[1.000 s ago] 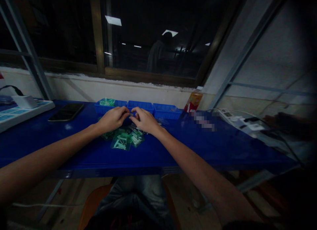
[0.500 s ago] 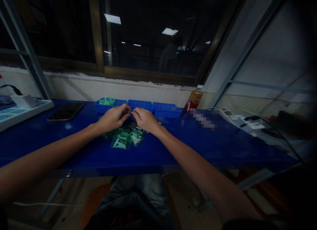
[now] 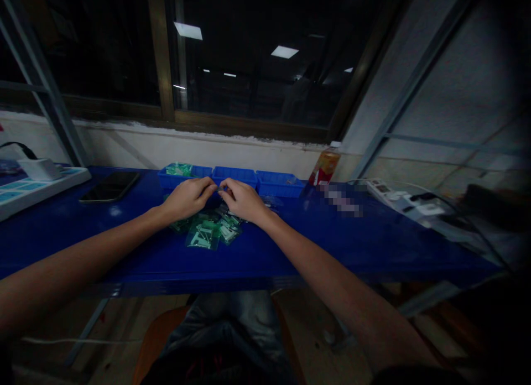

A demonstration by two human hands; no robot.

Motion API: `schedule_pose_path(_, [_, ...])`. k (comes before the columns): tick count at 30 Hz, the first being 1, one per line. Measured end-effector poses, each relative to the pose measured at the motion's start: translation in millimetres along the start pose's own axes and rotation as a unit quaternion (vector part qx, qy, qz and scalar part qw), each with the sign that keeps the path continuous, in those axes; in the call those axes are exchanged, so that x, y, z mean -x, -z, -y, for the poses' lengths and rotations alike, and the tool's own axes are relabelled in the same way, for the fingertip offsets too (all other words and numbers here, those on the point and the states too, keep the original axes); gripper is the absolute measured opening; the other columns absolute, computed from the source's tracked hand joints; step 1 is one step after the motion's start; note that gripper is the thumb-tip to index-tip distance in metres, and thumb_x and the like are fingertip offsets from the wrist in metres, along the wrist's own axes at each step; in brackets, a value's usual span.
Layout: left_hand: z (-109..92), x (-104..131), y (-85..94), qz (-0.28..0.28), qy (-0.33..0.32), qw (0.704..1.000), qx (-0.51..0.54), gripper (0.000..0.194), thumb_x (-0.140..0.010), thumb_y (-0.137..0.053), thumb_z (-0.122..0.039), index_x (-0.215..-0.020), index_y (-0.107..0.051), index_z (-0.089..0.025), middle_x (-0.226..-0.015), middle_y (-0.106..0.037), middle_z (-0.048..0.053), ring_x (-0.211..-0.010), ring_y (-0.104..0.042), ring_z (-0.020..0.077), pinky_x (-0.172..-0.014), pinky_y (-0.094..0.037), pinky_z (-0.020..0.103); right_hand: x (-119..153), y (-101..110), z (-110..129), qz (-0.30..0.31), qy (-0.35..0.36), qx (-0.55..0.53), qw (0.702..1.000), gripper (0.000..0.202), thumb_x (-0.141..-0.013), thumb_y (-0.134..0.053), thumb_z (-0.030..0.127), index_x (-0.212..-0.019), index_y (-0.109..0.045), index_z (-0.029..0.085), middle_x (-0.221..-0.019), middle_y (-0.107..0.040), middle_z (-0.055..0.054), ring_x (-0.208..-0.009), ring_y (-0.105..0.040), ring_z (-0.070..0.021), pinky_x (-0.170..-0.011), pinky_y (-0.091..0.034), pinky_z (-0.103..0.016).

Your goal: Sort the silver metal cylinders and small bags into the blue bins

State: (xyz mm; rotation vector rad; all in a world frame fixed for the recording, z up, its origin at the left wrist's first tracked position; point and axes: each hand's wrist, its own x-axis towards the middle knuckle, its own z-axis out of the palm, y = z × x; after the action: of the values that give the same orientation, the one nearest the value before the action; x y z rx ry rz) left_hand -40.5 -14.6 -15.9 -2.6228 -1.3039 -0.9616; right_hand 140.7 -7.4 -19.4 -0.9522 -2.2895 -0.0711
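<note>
My left hand (image 3: 191, 197) and my right hand (image 3: 241, 199) meet fingertip to fingertip above the table, just in front of the blue bins. Both are closed in a pinch. Something tiny sits between the fingertips, too small and dark to name. Below the hands lies a pile of small clear plastic bags (image 3: 202, 234) with green edges and pale, metallic-looking parts inside. More loose pieces (image 3: 226, 214) lie under my right hand, partly hidden by it.
Three blue bins (image 3: 234, 176) stand in a row at the back; the left one holds green-and-white packets (image 3: 179, 168). A phone (image 3: 110, 187) and a power strip (image 3: 45, 187) lie left. A drink bottle (image 3: 324, 166) and another power strip (image 3: 398, 199) are on the right.
The fingers of my left hand have straightened and drawn together slightly around the pinch. My right hand stays nearly in place. The pile looks the same.
</note>
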Motion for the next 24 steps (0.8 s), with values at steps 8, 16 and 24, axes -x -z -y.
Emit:
schedule_pose_path(8, [0.9,0.0,-1.4,-0.024,-0.050,0.998,0.026,0.023,-0.084,-0.044,-0.028,-0.103,-0.050,-0.015,-0.085,-0.063,0.006,-0.077,-0.059,0.0179,-0.068,-0.044,0.028,-0.8,2.2,2.3,0.008,-0.007,0.027,1.000,0.024,-0.091,-0.033,0.029,-0.084,-0.052,0.017,-0.078,-0.058,-0.004,-0.073,-0.052,-0.0143,-0.066,-0.033,-0.025])
schedule_pose_path(16, [-3.1,0.5,1.6,-0.015,-0.018,1.000,-0.004,0.027,-0.090,-0.035,-0.033,-0.089,-0.055,-0.015,-0.077,-0.062,0.006,-0.069,-0.057,0.0171,-0.062,-0.041,0.028,1.6,4.2,1.4,-0.004,-0.003,-0.014,1.000,0.022,-0.082,-0.051,0.031,-0.100,-0.050,0.018,-0.071,-0.054,0.001,-0.066,-0.049,-0.0127,-0.060,-0.031,-0.023])
schedule_pose_path(24, [-1.2,-0.1,0.7,-0.027,-0.024,0.999,0.034,0.028,-0.086,-0.041,-0.034,-0.103,-0.052,-0.015,-0.081,-0.063,0.006,-0.072,-0.059,0.0174,-0.064,-0.043,0.028,-0.4,4.1,2.4,-0.003,-0.004,0.001,1.000,0.019,-0.089,-0.038,0.029,-0.091,-0.053,0.017,-0.082,-0.059,-0.004,-0.076,-0.053,-0.0145,-0.067,-0.035,-0.025])
